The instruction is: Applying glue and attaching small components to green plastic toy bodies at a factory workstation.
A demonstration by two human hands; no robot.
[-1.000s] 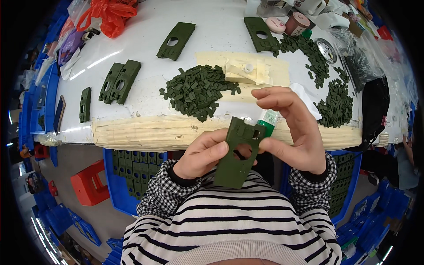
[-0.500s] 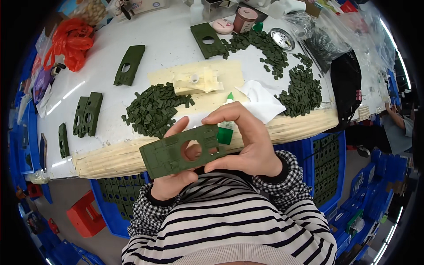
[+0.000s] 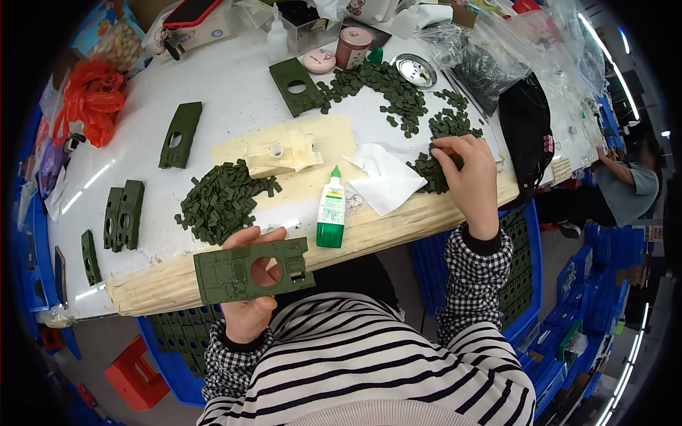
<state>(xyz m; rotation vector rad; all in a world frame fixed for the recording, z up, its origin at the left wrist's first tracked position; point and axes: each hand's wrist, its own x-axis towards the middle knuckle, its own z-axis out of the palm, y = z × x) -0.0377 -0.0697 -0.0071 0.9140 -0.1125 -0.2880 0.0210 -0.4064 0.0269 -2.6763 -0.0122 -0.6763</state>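
Workbench (image 3: pixel 167 74) in a cluttered workroom: green plate (image 3: pixel 227 275) held at the near edge, right hand (image 3: pixel 474 177) at a parts pile.
White top is littered with specks; cream padding (image 3: pixel 398 224) along its near edge is scuffed. Blue crates (image 3: pixel 167 363) stand below; another person (image 3: pixel 629 186) is at far right. Glue bottle (image 3: pixel 331 213) and white cloth (image 3: pixel 387 181) lie between the hands; the left pile (image 3: pixel 219 202) lies beyond the plate. Left hand (image 3: pixel 246 319) is half closed, gripping the plate from behind. Right fingers are pinched close at the right pile (image 3: pixel 428 174); whether they grip a piece cannot be told. Plate is dark green, rectangular, with one large round hole, a small opening at its right end and raised detail.
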